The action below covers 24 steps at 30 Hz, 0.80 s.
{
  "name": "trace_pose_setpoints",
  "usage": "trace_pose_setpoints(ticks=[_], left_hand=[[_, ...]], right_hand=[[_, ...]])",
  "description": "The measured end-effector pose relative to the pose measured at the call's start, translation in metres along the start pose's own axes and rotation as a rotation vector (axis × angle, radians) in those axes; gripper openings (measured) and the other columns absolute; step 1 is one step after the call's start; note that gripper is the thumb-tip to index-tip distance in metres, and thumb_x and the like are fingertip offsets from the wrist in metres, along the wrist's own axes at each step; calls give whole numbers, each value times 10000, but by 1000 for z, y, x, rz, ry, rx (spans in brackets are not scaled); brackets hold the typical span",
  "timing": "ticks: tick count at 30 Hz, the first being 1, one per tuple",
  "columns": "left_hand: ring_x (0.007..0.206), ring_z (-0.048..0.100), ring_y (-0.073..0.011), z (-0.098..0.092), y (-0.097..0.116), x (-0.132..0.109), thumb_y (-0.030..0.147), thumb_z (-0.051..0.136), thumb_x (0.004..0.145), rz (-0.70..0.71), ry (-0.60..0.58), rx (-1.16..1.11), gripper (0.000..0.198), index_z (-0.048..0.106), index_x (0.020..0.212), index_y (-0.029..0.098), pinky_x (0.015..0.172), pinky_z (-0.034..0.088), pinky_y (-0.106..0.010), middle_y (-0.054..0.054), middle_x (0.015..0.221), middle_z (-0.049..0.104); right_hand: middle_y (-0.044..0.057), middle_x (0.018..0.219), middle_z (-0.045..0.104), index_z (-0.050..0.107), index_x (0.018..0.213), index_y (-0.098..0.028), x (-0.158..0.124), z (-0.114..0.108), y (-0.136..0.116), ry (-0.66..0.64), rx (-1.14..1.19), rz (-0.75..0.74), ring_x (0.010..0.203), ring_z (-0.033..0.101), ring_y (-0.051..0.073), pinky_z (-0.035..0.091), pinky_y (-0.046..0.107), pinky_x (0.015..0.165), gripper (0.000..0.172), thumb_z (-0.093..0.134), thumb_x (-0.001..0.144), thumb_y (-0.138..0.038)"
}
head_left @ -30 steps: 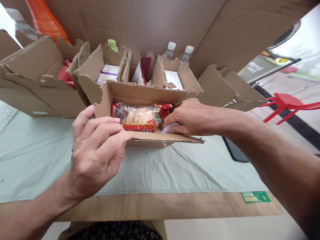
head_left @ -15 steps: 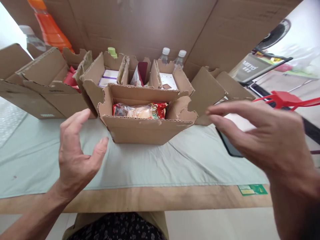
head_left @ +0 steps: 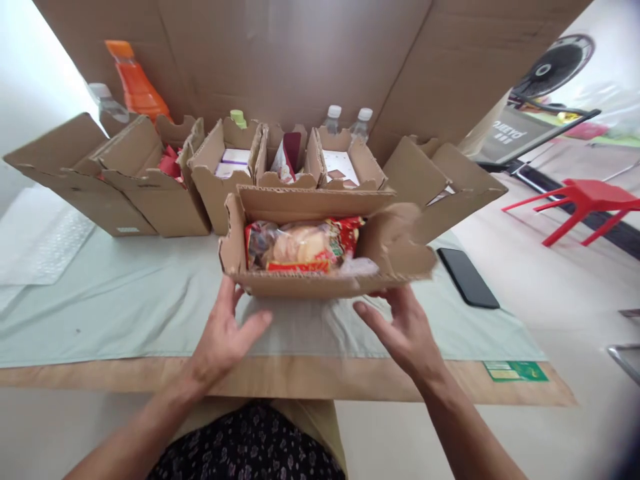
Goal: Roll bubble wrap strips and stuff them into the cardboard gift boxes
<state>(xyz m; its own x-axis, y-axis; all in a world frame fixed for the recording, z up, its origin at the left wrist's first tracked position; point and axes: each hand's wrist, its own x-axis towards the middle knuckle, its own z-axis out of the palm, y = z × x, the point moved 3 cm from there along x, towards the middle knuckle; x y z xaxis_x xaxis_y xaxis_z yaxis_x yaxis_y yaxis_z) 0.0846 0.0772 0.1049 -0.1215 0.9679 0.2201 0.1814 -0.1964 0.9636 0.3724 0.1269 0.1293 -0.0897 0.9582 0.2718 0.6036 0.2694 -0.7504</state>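
- The open cardboard box [head_left: 305, 285] sits at the middle of the view, over the pale green cloth [head_left: 125, 300], just in front of the person. Whether its base rests on the cloth cannot be told.
- Its long axis runs left to right. The open top faces up and slightly toward the camera, and the right flap [head_left: 400, 243] is blurred.
- Inside, a red snack packet [head_left: 300, 245] with pale round pieces lies lengthwise along the same axis.
- Left hand [head_left: 225, 333]: spread open, fingertips touching the box's lower front edge near its left corner, thumb held apart below. It grips nothing.
- Right hand [head_left: 403, 330]: also spread open, fingers reaching to the underside of the box at its right end, nothing clasped.
- Just behind stands a row of open cardboard boxes [head_left: 150, 200] with small packs in them, and an orange bottle [head_left: 135, 80] and two clear bottles [head_left: 333, 119] stand beyond.
- A black phone [head_left: 467, 277] lies on the cloth to the right of the box.
- A red chair [head_left: 580, 203] stands far right.
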Motion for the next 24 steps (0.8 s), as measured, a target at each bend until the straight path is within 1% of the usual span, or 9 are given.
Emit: trace_pose_setpoints(ticks=[3,5,8,10,13,16,18,21,24], left_hand=[[1285,648,-297,-13,2,-47,345,732,926,-64,-54,100,482,591,1384,291,1145,533,-493,-91,1284,707],[1229,681,-307,-34,3,-59,352,764,906,-86,-24,148,469,630,1351,295,1076,588,-489,-83,1204,740],[1356,599,-329,-69,11,-45,411,812,857,7,178,95,588,604,1402,334,1144,535,-517,-71,1295,710],[1434,527,-332,-77,19,-28,438,821,840,78,269,43,649,570,1435,379,1184,492,-520,-55,1409,654],[1459,502,-317,-55,24,-12,396,791,869,68,214,30,699,496,1502,377,1207,459,-512,-55,1469,611],[1462,502,-301,-17,18,-9,335,729,905,25,42,-16,708,444,1552,308,1247,410,-505,-85,1474,604],[1447,519,-297,1,12,-8,312,709,909,16,-62,-62,693,454,1553,285,1246,414,-493,-94,1496,594],[1478,489,-306,9,0,-3,315,719,908,2,-149,-86,725,435,1575,295,1256,399,-508,-93,1577,536],[1549,404,-326,2,-12,-2,354,738,908,-38,-136,-57,832,331,1633,336,1275,359,-555,-96,1669,433]], right_hand=[[89,987,749,655,1103,-238,-42,-11,-5,71,-53,7,924,716,298,595,441,820,370,715,903,-544],[70,895,737,661,1021,-240,-50,3,-21,22,-20,-8,815,703,265,590,390,714,259,685,932,-483],[71,985,730,636,1063,-236,-30,34,-54,-58,87,-119,857,688,247,591,376,736,219,666,920,-400],[80,1066,715,603,1119,-235,-12,44,-68,-56,127,-177,938,680,256,592,396,806,280,670,899,-395],[68,993,705,577,1055,-246,-10,34,-62,10,77,-137,911,678,257,583,399,786,259,673,906,-434],[86,1009,709,584,1090,-252,-47,8,-29,118,-46,-20,939,691,286,580,446,825,317,698,913,-489],[121,1090,710,588,1187,-255,-82,-7,-4,170,-125,49,1018,692,331,572,506,885,437,728,892,-545],[157,1235,689,550,1336,-269,-121,-19,25,189,-145,96,1148,670,378,558,560,968,647,779,831,-603],[163,1399,625,453,1477,-293,-130,-20,46,147,-69,118,1297,614,383,534,567,1069,865,825,772,-630]])
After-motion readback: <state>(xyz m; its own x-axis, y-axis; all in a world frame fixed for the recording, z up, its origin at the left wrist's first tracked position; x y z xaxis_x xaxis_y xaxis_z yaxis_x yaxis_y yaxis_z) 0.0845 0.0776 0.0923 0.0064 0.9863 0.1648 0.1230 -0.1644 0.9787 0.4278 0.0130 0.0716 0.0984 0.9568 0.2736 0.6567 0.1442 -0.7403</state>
